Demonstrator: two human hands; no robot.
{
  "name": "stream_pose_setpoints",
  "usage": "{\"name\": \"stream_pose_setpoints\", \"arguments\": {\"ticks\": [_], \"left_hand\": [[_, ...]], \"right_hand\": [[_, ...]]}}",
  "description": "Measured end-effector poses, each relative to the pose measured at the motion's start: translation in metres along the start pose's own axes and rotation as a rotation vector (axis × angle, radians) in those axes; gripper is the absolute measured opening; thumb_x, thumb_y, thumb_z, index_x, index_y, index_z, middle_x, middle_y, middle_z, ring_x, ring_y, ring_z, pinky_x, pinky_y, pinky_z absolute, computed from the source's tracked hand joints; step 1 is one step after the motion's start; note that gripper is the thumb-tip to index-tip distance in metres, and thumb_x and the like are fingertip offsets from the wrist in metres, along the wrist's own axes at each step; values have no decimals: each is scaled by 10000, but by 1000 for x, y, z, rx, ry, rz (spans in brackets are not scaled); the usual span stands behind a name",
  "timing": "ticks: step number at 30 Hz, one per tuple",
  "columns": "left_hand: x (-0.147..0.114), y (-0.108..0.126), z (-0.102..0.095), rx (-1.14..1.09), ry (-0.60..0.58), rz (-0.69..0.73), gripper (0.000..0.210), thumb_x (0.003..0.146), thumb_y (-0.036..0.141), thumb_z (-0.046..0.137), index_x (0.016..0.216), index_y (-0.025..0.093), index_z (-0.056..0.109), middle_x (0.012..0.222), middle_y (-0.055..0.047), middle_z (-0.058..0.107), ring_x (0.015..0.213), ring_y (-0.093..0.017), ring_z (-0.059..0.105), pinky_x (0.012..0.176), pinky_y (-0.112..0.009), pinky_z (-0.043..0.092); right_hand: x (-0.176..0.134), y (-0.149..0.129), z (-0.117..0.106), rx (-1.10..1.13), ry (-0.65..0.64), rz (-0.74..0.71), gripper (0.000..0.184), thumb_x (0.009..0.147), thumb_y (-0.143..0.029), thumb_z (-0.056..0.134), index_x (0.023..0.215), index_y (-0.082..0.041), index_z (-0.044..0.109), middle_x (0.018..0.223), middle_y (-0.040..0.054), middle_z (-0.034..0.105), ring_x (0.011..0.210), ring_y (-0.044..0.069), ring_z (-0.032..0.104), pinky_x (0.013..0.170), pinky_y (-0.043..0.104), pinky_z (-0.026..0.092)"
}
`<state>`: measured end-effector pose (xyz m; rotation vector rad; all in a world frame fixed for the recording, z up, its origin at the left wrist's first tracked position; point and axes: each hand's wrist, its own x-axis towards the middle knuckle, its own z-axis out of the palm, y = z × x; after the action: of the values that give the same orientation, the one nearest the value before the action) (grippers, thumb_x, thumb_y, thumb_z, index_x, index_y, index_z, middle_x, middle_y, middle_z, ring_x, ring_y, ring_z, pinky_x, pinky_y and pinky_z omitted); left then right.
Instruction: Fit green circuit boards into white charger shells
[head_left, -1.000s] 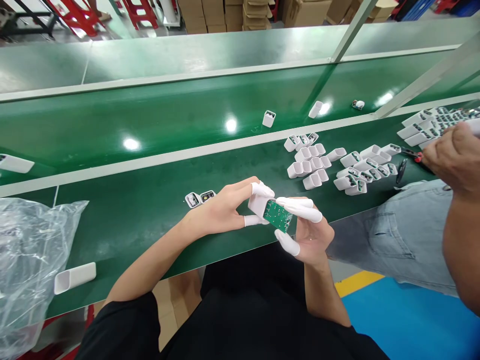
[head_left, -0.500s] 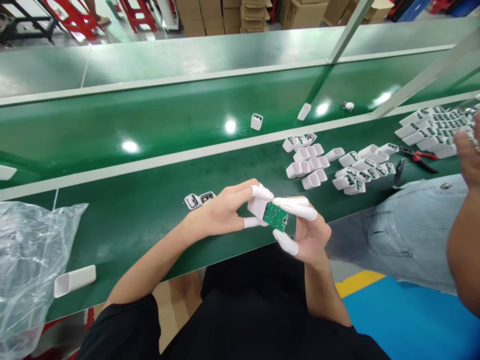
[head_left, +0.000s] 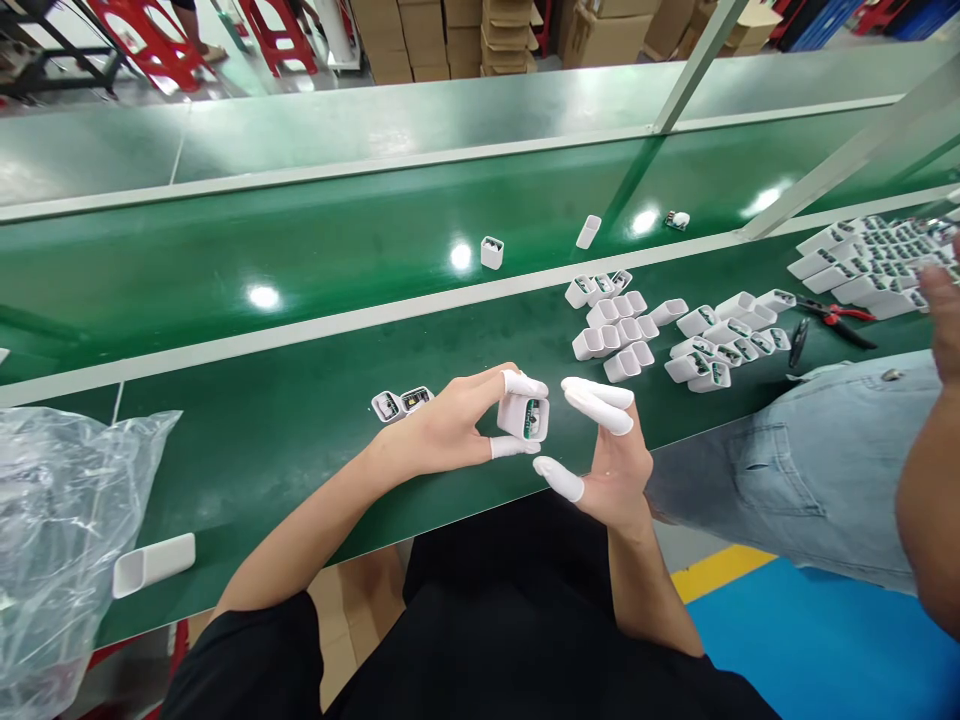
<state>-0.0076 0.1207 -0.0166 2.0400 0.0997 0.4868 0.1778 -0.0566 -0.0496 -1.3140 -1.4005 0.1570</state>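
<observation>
White finger cots cover the thumb and some fingers of each hand. My left hand [head_left: 457,425] grips a white plastic housing [head_left: 513,414] between thumb and fingers, its open end facing right. Inside that end sits a green circuit board [head_left: 532,418], mostly hidden by the walls. Just to the right, my right hand [head_left: 604,450] is open, thumb and fingers apart, holding nothing and not touching the housing. Behind my left hand, two filled housings [head_left: 401,403] stand side by side on the green bench.
Grouped white housings [head_left: 619,325] stand right of centre, and a larger stack [head_left: 862,260] lies beyond. Red-handled pliers [head_left: 836,312] lie near a co-worker's hand [head_left: 941,310]. A plastic bag [head_left: 67,540] and a lone housing [head_left: 154,565] are at left. The green conveyor belt [head_left: 337,240] carries several parts.
The circuit board has gone into the housing in my left hand. My right hand has let go of it and opened. Parts on the belt have shifted left.
</observation>
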Motion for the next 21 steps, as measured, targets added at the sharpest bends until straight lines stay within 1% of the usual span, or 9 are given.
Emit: {"name": "stream_pose_setpoints", "arguments": {"ticks": [4, 6, 10, 12, 14, 16, 17, 19, 21], "left_hand": [[-3, -2, 1, -14, 57, -73, 572, 978, 345, 900, 1488, 270, 651, 1222, -66, 760, 967, -185, 744, 875, -340, 669], [-3, -2, 2, -2, 95, -77, 586, 972, 375, 913, 1492, 272, 664, 1238, -75, 771, 981, -190, 751, 876, -343, 681], [-2, 2, 6, -33, 150, -68, 490, 973, 419, 915, 1394, 258, 723, 1121, -50, 773, 913, -167, 739, 816, -304, 687], [-1, 6, 7, -58, 178, -104, 471, 952, 439, 931, 1343, 255, 742, 1097, -38, 777, 896, -158, 748, 783, -279, 691], [-1, 11, 6, -73, 213, -168, 483, 917, 461, 955, 1305, 252, 755, 1078, -32, 782, 877, -155, 750, 725, -253, 684], [-1, 14, 2, -84, 236, -216, 513, 874, 468, 981, 1280, 244, 762, 1026, -27, 776, 838, -154, 739, 657, -233, 662], [-2, 16, -1, -97, 231, -222, 531, 850, 466, 995, 1270, 237, 766, 999, -25, 770, 815, -153, 733, 629, -227, 651], [-3, 17, -9, -160, 187, -197, 556, 809, 465, 1011, 1252, 224, 776, 973, -27, 761, 771, -150, 725, 591, -224, 639], [-4, 17, -15, -258, 135, -144, 578, 785, 468, 1015, 1251, 215, 784, 998, -43, 767, 747, -151, 731, 572, -229, 641]], "right_hand": [[-1, 1, 1, -49, 3, -63, 889, 837, -315, 1011, 1629, -407, 618, 1455, 107, 723, 1291, 380, 732, 1032, 635, 697], [-1, 2, 3, -95, -21, -96, 913, 833, -296, 1011, 1642, -422, 606, 1439, 101, 733, 1253, 366, 741, 988, 610, 711], [4, 0, 9, -207, -41, -153, 940, 846, -240, 1003, 1666, -437, 587, 1428, 98, 750, 1205, 349, 749, 933, 563, 713], [9, -2, 11, -257, -34, -180, 919, 859, -206, 988, 1662, -424, 599, 1390, 101, 768, 1170, 340, 756, 916, 544, 702], [14, -3, 12, -262, -30, -193, 892, 866, -198, 978, 1649, -424, 615, 1338, 94, 786, 1124, 329, 765, 887, 525, 690], [19, -3, 12, -197, -40, -168, 847, 855, -239, 994, 1606, -429, 652, 1288, 81, 793, 1078, 320, 765, 858, 511, 678], [21, -2, 12, -138, -45, -133, 810, 844, -278, 1010, 1569, -426, 681, 1267, 76, 792, 1062, 316, 758, 852, 507, 672], [26, 2, 15, 32, -49, -32, 718, 821, -378, 1036, 1475, -392, 741, 1211, 69, 784, 1033, 303, 734, 852, 498, 660], [30, 7, 20, 265, -38, 80, 627, 826, -506, 1023, 1380, -347, 776, 1147, 66, 776, 991, 283, 715, 841, 478, 651]]}}
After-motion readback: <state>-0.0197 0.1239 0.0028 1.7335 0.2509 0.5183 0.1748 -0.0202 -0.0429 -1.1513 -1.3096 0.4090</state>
